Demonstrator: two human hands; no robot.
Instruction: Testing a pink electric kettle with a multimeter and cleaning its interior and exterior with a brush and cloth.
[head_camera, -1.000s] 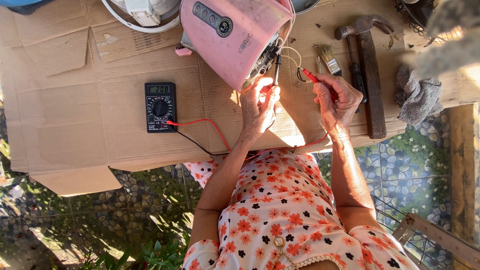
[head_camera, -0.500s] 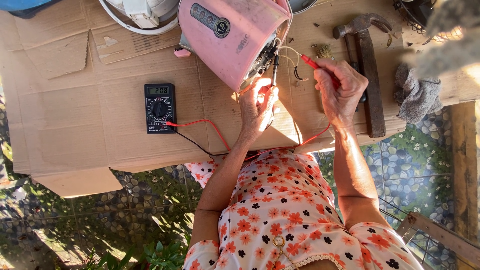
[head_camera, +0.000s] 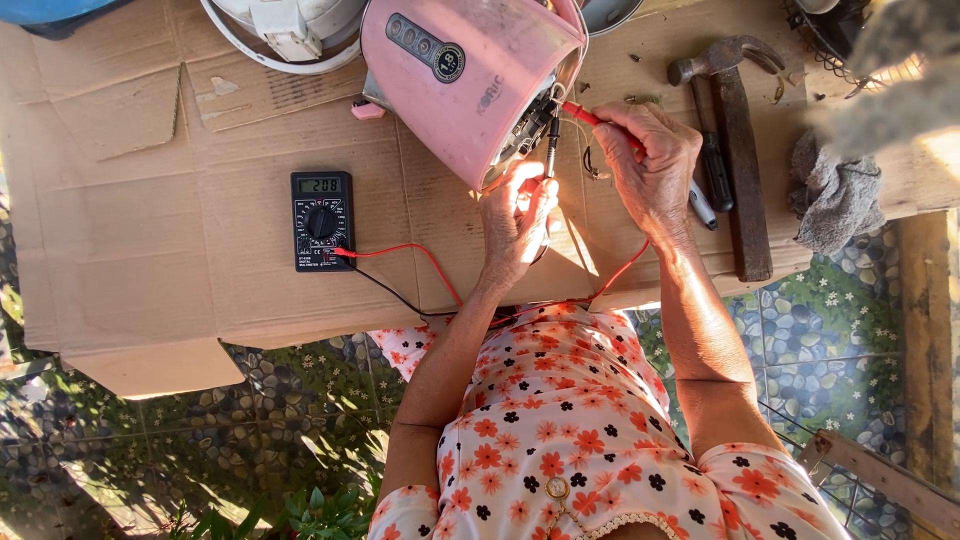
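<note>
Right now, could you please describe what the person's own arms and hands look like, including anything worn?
Both arms are bare from the short sleeves down. The left hand and right hand wear no gloves, and no watch or bracelet shows at either wrist. The sleeves belong to a white garment printed with orange and black flowers.

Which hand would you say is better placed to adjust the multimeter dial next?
Probably the left hand, holding the black probe: the multimeter lies on its side; the right hand, holding the red probe, is farther off.
</note>
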